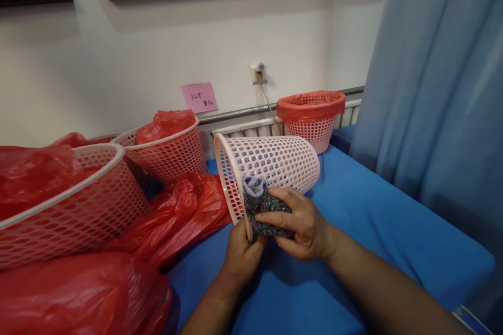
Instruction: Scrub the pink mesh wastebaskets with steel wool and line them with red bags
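A pale pink perforated plastic wastebasket (283, 159) lies on its side over the blue-covered bed, its open rim facing left. My left hand (243, 254) is closed around the lower part of that rim. In my right hand (301, 222) is a dark grey cloth (267, 209) with a lilac edge, pressed against the outside of the basket just behind the rim. My right fingers lie over the cloth and partly hide it.
Wastebaskets with red liners stand at left (118, 159), behind them (184, 146), and at back right (314, 128). Red plastic bags (188, 209) lie on the blue sheet (377, 220). A pink note (199, 97) and a plugged socket (258, 74) are on the wall; a blue curtain (432, 89) hangs right.
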Motion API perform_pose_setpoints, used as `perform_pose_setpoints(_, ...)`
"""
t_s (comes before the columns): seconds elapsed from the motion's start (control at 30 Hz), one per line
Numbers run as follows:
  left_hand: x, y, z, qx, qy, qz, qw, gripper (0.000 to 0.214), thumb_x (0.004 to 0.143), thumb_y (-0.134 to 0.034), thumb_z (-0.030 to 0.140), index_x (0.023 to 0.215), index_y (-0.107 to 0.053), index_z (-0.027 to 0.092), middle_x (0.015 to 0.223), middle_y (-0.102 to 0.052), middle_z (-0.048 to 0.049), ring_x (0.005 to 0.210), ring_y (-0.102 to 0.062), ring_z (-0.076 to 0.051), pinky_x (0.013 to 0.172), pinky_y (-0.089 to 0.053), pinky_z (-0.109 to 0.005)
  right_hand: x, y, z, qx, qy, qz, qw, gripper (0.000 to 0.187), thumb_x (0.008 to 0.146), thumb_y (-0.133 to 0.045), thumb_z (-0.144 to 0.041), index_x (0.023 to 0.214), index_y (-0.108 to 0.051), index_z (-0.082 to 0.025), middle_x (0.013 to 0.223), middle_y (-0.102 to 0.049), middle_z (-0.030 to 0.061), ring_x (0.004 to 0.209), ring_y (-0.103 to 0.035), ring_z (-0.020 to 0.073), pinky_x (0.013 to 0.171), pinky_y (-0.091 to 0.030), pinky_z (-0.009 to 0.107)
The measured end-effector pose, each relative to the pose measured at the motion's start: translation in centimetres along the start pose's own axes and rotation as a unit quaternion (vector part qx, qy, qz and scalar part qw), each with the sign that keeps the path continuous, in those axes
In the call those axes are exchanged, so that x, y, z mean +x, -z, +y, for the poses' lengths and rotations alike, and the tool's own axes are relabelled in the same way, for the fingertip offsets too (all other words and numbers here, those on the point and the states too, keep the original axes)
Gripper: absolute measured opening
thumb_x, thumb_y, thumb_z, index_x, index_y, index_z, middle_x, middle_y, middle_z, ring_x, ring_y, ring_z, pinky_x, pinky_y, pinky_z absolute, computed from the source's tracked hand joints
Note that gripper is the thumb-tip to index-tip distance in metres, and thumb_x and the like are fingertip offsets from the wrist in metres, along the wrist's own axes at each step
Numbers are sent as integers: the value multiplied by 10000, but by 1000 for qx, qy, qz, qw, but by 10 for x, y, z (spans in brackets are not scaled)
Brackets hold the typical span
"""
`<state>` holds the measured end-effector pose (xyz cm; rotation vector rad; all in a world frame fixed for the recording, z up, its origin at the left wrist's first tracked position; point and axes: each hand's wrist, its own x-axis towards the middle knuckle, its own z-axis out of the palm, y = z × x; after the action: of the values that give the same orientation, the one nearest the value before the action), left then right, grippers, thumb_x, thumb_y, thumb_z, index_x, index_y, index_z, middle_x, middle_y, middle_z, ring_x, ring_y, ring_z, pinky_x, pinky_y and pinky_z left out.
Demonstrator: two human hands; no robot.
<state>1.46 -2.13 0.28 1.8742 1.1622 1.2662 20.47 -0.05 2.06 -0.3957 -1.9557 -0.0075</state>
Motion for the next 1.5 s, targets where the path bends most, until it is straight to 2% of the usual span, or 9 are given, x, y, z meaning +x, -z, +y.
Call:
perform_pose_setpoints(0.1, -2, 2, 0, -15, 18, 30, 999, 247, 903, -623, 310, 1036, -759, 153, 926, -773, -75, 861, -710, -236, 829, -576, -343, -7, 7, 30, -60, -130, 79, 987, 494, 801, -588, -184, 1282, -666, -259, 1385, -553, 107, 1233, -593, 276, 1043, -524, 462)
perform_pose_setpoints(0.3, 0, -3, -12, 39, -1, -29, 999, 293, 848, -573, 175, 1061, -774, 171, 951, -777, -58, 872, -713, -232, 864, -568, -361, -26, 36, 107, -139, -463, 251, 839, 453, 770, -597, -315, 1192, -725, -210, 1146, -682, 107, 1104, -651, 307, 1061, -497, 544)
perform_pose_setpoints(0.5, 3, -4, -16, 51, 3, -47, 998, 286, 841, -557, 150, 1032, -768, 170, 934, -771, -51, 848, -686, -219, 839, -570, -355, -10, 12, 37, -72, -146, 60, 985, 517, 788, -622, -203, 1299, -663, -269, 1448, -515, 111, 1290, -565, 298, 1070, -500, 494)
perform_pose_setpoints(0.67, 1, 1, -6, -17, 7, 18, 1000, 227, 853, -661, 264, 1029, -761, 164, 915, -780, -58, 807, -699, -219, 770, -580, -317, -2, -4, -4, -5, -8, -25, 1000, 506, 769, -607, -178, 1265, -668, -253, 1372, -551, 115, 1114, -632, 258, 935, -574, 442)
perform_pose_setpoints(0.77, 0, 0, -5, -38, 16, 50, 998, 295, 917, -623, 306, 1137, -751, 158, 1044, -790, -84, 945, -731, -241, 865, -579, -346, -8, 4, 25, -66, -125, 52, 989, 487, 791, -590, -191, 1266, -672, -263, 1390, -558, 109, 1227, -597, 283, 1027, -529, 478)
perform_pose_setpoints(0.97, -1, -5, -14, 26, -9, 2, 1000, 280, 912, -616, 275, 1118, -768, 162, 1003, -794, -84, 942, -736, -252, 869, -582, -369, -24, 34, 103, -137, -495, 217, 830, 506, 779, -598, -335, 1242, -706, -161, 1161, -662, 146, 1125, -647, 323, 1067, -494, 540)
perform_pose_setpoints(1.27, 5, -5, -23, 22, -6, -41, 999, 319, 850, -592, 164, 1111, -773, 197, 1042, -796, -60, 1003, -710, -252, 990, -550, -429, -6, -5, 3, -25, -50, -2, 998, 554, 800, -622, -176, 1342, -633, -284, 1456, -503, 111, 1269, -582, 276, 1034, -538, 469)
perform_pose_setpoints(1.4, 6, -4, -23, 35, 13, -39, 999, 278, 895, -564, 190, 1065, -783, 193, 1034, -793, -57, 990, -718, -246, 1011, -538, -435, -12, 4, 34, -100, -180, 91, 974, 496, 807, -599, -194, 1295, -669, -250, 1417, -539, 124, 1277, -577, 300, 1078, -504, 502)
perform_pose_setpoints(1.5, 5, -5, -25, 67, 12, -44, 997, 276, 938, -535, 220, 1067, -779, 198, 1024, -789, -54, 945, -725, -232, 969, -553, -402, -21, 25, 84, -156, -408, 188, 880, 476, 800, -599, -272, 1257, -699, -187, 1274, -621, 155, 1205, -617, 338, 1086, -482, 558)
